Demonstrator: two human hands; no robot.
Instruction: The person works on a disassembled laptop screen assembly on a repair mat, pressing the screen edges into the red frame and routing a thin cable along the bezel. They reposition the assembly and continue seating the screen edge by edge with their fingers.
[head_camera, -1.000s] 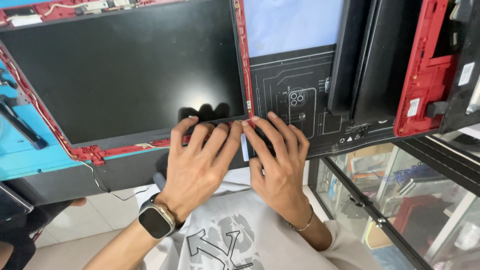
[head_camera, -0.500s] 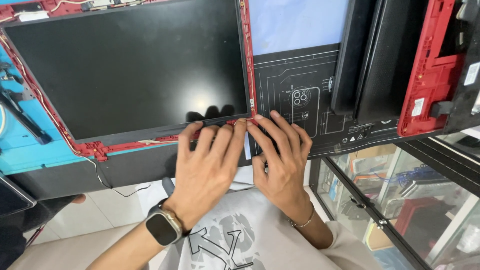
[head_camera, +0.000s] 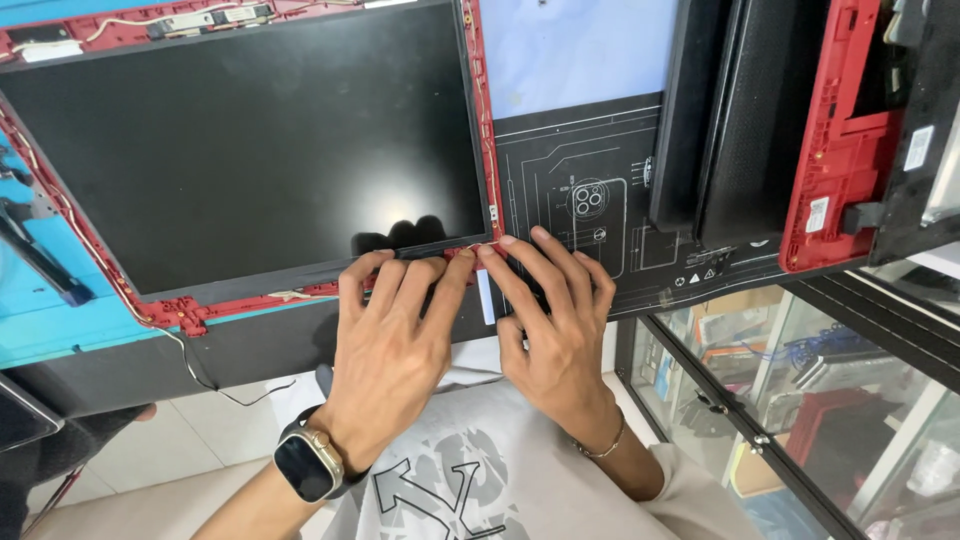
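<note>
The laptop screen panel (head_camera: 250, 140) lies flat in its red frame (head_camera: 478, 120) on the worktop (head_camera: 60, 320). The left hand (head_camera: 390, 340) has slid right along the lower edge, grip spread flat; the right hand (head_camera: 550, 320) still presses the near corner, fingers spread, seating it.

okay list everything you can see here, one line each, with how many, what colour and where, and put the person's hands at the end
Laptop screen panel: one, black in a red frame, upper left of bench.
Thin cable: one, dark, hanging below the frame's lower left corner.
Work mat: one, black with pale line drawings, centre.
Blue mat: one, blue, left edge.
Black laptop part: one, black, upper right.
Red casing: one, red, far right.
Glass cabinet: one, clear, lower right.
Smartwatch: one, dark, left wrist.
Bracelet: one, thin, right wrist.
Left hand: fingertips on the frame's lower right corner.
Right hand: beside it, same corner.
</note>
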